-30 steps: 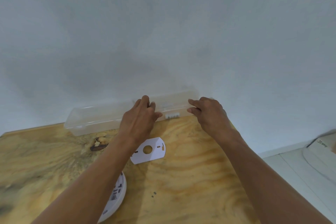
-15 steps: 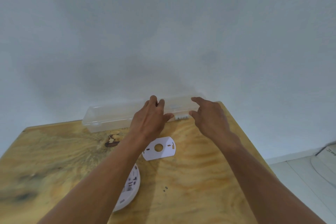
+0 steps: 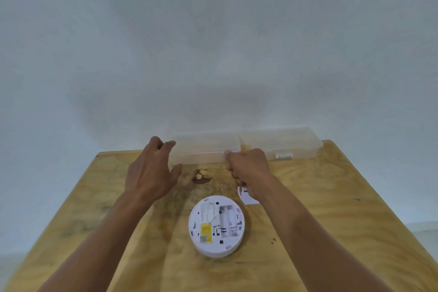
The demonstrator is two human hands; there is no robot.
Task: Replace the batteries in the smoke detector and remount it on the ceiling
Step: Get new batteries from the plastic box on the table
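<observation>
Soft, even, rather dim light fills the scene, with a cool grey cast on the wall [image 3: 213, 43]. A faint, diffuse shadow sits on the wall at about twelve o'clock from the hands, and blurred shadows lie under the forearms on the wooden table [image 3: 331, 208]. No glare shows. The picture is slightly soft throughout, and wide-angle distortion splays the table's edges towards five and seven o'clock.
</observation>
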